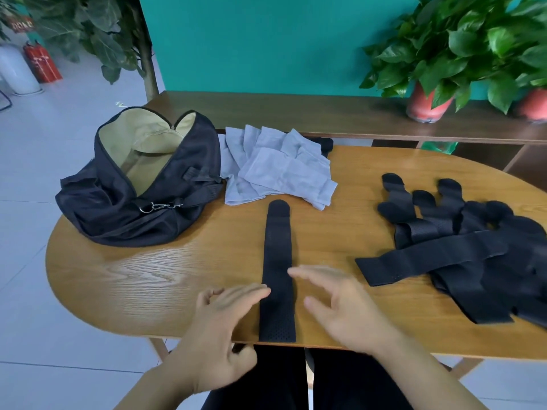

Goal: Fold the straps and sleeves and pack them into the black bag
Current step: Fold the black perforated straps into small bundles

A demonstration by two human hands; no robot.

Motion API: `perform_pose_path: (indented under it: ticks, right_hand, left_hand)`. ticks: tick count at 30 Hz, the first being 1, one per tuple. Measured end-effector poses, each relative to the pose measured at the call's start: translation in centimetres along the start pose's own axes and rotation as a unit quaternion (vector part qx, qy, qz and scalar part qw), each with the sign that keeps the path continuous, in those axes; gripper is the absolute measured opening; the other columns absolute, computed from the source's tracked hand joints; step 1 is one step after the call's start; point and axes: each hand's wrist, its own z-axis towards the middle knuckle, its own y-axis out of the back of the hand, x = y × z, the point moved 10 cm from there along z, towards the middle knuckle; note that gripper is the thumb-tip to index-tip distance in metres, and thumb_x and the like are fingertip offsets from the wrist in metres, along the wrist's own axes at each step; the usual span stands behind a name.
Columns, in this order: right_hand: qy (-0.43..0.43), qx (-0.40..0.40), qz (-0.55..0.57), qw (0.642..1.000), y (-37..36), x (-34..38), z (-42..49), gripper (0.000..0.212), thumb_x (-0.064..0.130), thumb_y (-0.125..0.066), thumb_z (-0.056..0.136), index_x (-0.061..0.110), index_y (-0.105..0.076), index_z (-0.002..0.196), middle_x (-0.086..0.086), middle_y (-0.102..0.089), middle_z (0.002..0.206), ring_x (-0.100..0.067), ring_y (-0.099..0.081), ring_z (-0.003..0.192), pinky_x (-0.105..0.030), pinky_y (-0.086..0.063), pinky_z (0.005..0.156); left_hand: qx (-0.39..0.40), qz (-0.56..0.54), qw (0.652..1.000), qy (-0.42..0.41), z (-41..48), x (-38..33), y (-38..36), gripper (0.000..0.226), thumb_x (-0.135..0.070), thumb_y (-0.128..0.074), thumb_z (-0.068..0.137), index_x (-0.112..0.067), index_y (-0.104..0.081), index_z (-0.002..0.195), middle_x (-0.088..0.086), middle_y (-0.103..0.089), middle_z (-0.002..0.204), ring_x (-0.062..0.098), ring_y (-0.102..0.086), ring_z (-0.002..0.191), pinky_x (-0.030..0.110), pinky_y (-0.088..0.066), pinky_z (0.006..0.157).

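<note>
Head view | strap (278,270) lies flat, running 12 to 6 before you | left hand (225,315) and right hand (340,309) spread, empty, flanking it | lift the 6 o'clock end, fold squarely toward 12; black bag (118,208) gapes at 10

No text is legible: lettering on the red sign (22,24) and fire extinguisher (41,62) is blurred.

Black perforated strap (277,273), grey sleeves (275,167), black bag (139,184) with tan lining, wood-grain table (148,276)
</note>
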Motion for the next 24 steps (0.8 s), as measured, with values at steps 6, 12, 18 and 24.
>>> perform_pose_path:
  ticks: [6, 12, 18, 24]
  right_hand:
    - [0.033, 0.065, -0.070, 0.995, -5.3, -0.1, -2.1, 0.073, 0.038, -0.059, 0.085, 0.038, -0.025, 0.150, 0.031, -0.014, 0.150, 0.019, -0.001, 0.137, -0.011, -0.004, 0.114]
    - [-0.013, -0.051, 0.010, 0.999, -3.3, -1.3, -0.3, 0.050, 0.034, -0.067, 0.089, 0.037, -0.050, 0.136, 0.022, -0.055, 0.121, 0.009, -0.047, 0.115, -0.014, -0.038, 0.097]
    - [-0.069, -0.099, 0.034, 0.992, -2.4, -2.5, 1.8, 0.045, 0.028, -0.069, 0.089, 0.029, -0.057, 0.132, 0.012, -0.064, 0.100, -0.003, -0.058, 0.088, -0.023, -0.049, 0.082]
    - [-0.091, -0.122, 0.022, 0.988, -2.5, -3.4, 2.6, 0.050, 0.023, -0.068, 0.089, 0.019, -0.054, 0.137, 0.008, -0.056, 0.094, -0.005, -0.057, 0.084, -0.021, -0.048, 0.083]
  left_hand:
    - [0.019, 0.037, 0.999, 0.031, 0.7, -0.4, -1.4, 0.084, -0.058, -0.059, 0.075, -0.044, -0.019, 0.147, -0.035, -0.038, 0.134, -0.028, -0.014, 0.119, 0.020, -0.011, 0.106]
    - [-0.035, 0.022, 0.997, 0.066, 2.2, 1.6, -1.0, 0.074, -0.059, -0.057, 0.083, -0.043, -0.022, 0.146, -0.029, -0.053, 0.128, -0.017, -0.047, 0.114, 0.029, -0.023, 0.105]
    - [-0.095, 0.033, 0.989, 0.109, 3.5, 2.5, -0.2, 0.069, -0.042, -0.069, 0.085, -0.037, -0.034, 0.143, -0.033, -0.061, 0.097, -0.015, -0.057, 0.094, 0.026, -0.027, 0.101]
    - [-0.106, 0.048, 0.988, 0.098, 3.8, 2.0, 0.0, 0.059, -0.039, -0.069, 0.086, -0.039, -0.042, 0.138, -0.024, -0.066, 0.101, -0.010, -0.060, 0.091, 0.023, -0.020, 0.099]
